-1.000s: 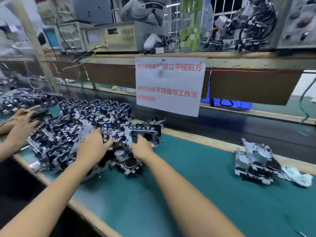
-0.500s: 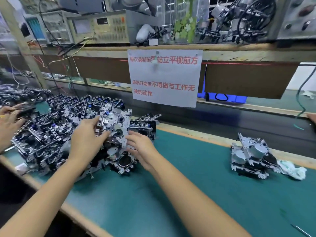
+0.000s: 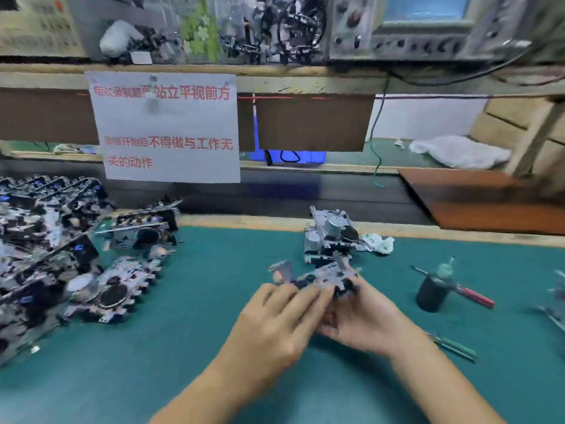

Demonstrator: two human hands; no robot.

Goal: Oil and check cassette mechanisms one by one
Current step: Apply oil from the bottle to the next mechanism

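Cassette mechanism sits up off the green mat, held between both hands in front of the person, motion-blurred. Left hand grips its near left edge, fingers curled round the frame; right hand cradles and grips it from the right and below. It looks light, a stiff stamped metal chassis with small plastic gears and levers exposed, so likely fragile there and sharp at the edges. Best held by the chassis rim, off the wheels and belts. Pile of mechanisms lies left, one finished-looking mechanism behind, oil bottle near on the right.
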